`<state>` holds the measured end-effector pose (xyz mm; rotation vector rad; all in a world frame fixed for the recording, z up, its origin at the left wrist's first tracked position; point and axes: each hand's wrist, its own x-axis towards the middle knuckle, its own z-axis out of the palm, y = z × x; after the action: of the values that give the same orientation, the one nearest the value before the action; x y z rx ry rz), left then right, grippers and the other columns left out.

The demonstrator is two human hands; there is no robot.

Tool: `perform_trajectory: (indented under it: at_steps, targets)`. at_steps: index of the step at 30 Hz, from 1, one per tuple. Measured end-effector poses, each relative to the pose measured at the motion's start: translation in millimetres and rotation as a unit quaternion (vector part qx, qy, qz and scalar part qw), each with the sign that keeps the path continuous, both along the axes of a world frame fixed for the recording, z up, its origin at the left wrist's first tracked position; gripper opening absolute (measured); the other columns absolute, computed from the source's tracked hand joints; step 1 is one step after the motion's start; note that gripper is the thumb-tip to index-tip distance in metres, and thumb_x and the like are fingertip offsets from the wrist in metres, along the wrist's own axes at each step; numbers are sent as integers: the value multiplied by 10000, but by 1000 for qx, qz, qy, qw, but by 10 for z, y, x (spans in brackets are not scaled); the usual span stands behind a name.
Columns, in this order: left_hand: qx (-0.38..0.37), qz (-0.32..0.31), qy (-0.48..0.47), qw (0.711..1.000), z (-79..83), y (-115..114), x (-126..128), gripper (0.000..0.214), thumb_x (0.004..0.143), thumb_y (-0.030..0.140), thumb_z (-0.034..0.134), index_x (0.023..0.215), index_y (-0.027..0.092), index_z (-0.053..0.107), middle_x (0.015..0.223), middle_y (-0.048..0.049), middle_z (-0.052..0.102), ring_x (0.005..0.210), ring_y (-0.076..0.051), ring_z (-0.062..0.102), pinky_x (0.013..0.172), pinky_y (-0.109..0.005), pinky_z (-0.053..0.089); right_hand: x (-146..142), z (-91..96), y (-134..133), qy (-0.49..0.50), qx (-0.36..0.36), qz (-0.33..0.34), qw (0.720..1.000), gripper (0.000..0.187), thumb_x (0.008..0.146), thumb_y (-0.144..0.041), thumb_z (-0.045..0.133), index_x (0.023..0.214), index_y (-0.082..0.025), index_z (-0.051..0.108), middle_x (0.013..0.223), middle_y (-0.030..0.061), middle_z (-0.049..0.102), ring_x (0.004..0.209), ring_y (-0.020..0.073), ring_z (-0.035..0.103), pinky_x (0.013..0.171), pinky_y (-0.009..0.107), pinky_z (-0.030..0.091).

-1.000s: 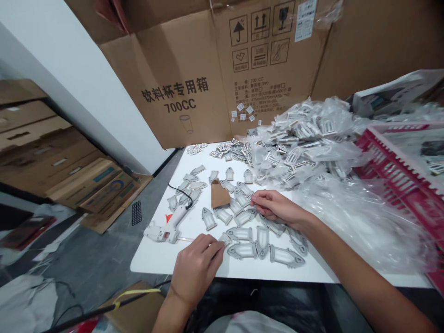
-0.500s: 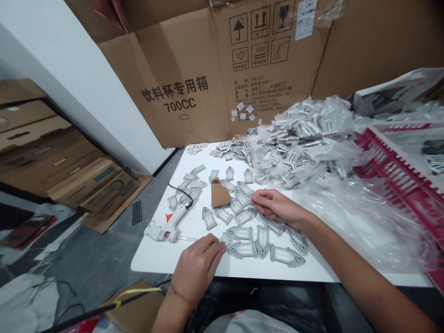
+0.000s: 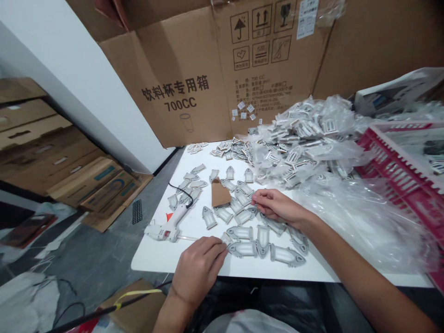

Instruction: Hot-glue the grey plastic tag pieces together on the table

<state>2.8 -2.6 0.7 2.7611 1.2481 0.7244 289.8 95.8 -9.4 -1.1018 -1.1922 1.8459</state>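
the left hand (image 3: 199, 263) bends over the near edge of the table, its fingertips drawn together against a small translucent piece (image 3: 226, 238); whether they grip it cannot be told. just right of these fingertips lies a grey frame (image 3: 243, 249), its long axis running left to right, pointed end towards the hand. the left hand is nearer to it than the right hand (image 3: 279, 206), which is farther out and to the right, thumb and forefinger pinched close together – whether on anything is too small to tell. just left of the right fingertips, another grey frame (image 3: 244, 188) lies slantwise.

the frames are flat and slim, with raised grey rims and paler, cloudy-looking middles. beyond the left hand, to its left, a smooth white glue gun (image 3: 169, 227) lies on its side, a clear stick (image 3: 187, 238) reaching towards the knuckles. straight beyond is a folded scrap of matte brown cardboard (image 3: 220, 196). past the right hand rises a heap of frames in crinkled plastic (image 3: 294, 143) – and to its right, a ribbed pink crate (image 3: 398, 169). farthest out stands a printed cardboard box (image 3: 189, 60).
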Motion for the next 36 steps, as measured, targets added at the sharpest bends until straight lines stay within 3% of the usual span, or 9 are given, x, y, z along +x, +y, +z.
perform_trajectory:
  at_steps: [10, 20, 32, 36]
  targets:
    - [-37, -5, -15, 999, -34, 0, -1, 162, 1025, 148, 578, 1079, 209, 718, 1010, -55, 760, 907, -207, 714, 809, -353, 617, -8, 3, 5, 8, -1, -1, 1000, 462, 863, -622, 778, 902, -185, 636, 612, -68, 511, 433, 34, 234, 416, 226, 91]
    - [-63, -9, -1, 998, 10, 28, 89, 365, 996, 108, 566, 1317, 235, 685, 1199, -91, 748, 1116, -257, 688, 964, -442, 631, -15, -26, 21, 10, 1, -2, 1000, 469, 847, -629, 787, 898, -185, 645, 601, -71, 506, 435, 30, 218, 421, 224, 81]
    - [-68, -6, 13, 998, 20, 261, 333, 499, 968, 9, 516, 1412, 221, 599, 1305, -103, 698, 1195, -272, 650, 1021, -503, 607, -20, -37, 30, 6, 16, -34, 999, 467, 847, -633, 785, 881, -189, 643, 594, -73, 488, 447, 40, 226, 433, 229, 90]
    - [-70, -3, -7, 998, 44, 338, 370, 406, 991, 47, 512, 1342, 217, 625, 1287, -113, 691, 1204, -265, 668, 1017, -463, 607, -4, -57, 47, 9, 26, -56, 998, 460, 856, -634, 772, 861, -200, 619, 625, -69, 492, 455, 45, 218, 434, 240, 78]
